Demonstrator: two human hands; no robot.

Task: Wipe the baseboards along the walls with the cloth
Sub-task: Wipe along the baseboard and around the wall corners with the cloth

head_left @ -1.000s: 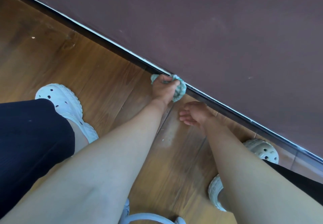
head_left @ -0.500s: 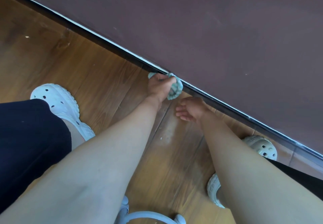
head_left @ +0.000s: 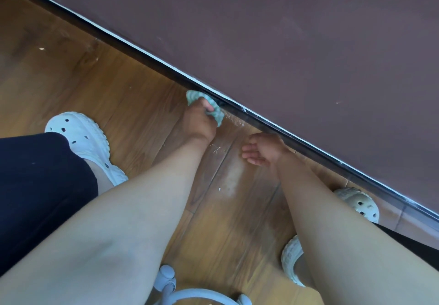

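Note:
A dark baseboard (head_left: 133,49) with a thin pale top edge runs diagonally from the upper left to the lower right, below a maroon wall. My left hand (head_left: 198,121) is closed around a bunched mint-green cloth (head_left: 215,112) and presses it against the foot of the baseboard. My right hand (head_left: 262,149) rests flat on the wooden floor just to the right, fingers spread, holding nothing, close to the baseboard.
Wooden plank floor (head_left: 83,86) with small specks and a thread. My white clogs stand at left (head_left: 80,136) and at right (head_left: 358,202). A pale blue curved plastic object (head_left: 180,291) lies at the bottom edge. The maroon wall (head_left: 297,43) fills the upper right.
My left hand has slid the cloth a short way to the left along the baseboard. My right hand has stayed flat on the floor.

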